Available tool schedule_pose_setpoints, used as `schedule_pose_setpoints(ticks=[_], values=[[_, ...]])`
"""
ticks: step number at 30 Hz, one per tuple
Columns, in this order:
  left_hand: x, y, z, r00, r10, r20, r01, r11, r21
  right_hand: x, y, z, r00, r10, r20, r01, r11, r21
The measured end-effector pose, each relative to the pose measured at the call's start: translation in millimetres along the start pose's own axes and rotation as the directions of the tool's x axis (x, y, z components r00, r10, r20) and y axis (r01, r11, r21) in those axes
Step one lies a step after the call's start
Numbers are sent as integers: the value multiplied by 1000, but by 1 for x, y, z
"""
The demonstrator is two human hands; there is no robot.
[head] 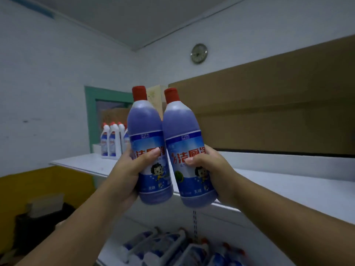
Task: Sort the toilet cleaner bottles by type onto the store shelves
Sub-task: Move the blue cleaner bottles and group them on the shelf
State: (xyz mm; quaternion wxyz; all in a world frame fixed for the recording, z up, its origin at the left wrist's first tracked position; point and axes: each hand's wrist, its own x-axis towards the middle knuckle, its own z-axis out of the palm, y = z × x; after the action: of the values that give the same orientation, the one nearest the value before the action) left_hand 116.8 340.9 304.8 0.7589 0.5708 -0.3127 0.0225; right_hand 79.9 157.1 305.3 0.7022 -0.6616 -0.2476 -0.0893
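Observation:
I hold two matching blue toilet cleaner bottles with red caps upright, side by side, in front of the top white shelf (288,187). My left hand (126,169) grips the left bottle (146,123) around its lower label. My right hand (211,167) grips the right bottle (182,127) the same way. The two bottles touch near their shoulders. At the far left end of that shelf stand several white angled-neck cleaner bottles (112,140) with red caps.
A lower shelf (115,244) holds several white and blue angled-neck bottles (163,248) lying or leaning. A large cardboard sheet (269,112) backs the top shelf. A green-framed window (92,116), a wall clock (199,53), and a dark bin (38,227) at lower left are visible.

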Motion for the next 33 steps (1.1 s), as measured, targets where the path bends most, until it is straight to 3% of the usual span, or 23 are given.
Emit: schedule_pose_setpoints(ticks=[7,13,16,25,33], values=[[108,-27,15,996,36,86,-25,991,-131,80,-5,-58,975,-54,-214,14,983,-182],[169,-43,-14,993,-15,114,7,997,72,128,10,-101,945,-67,-320,-56,932,-359],[203,-57,-23,990,-24,142,11,996,94,141,19,-116,927,-68,-369,-94,910,-404],[259,-141,11,946,-90,312,14,971,239,145,46,-154,768,-127,-627,-239,852,-466],[269,-187,73,963,-18,270,-72,945,320,125,66,-180,648,-105,-755,-352,838,-418]])
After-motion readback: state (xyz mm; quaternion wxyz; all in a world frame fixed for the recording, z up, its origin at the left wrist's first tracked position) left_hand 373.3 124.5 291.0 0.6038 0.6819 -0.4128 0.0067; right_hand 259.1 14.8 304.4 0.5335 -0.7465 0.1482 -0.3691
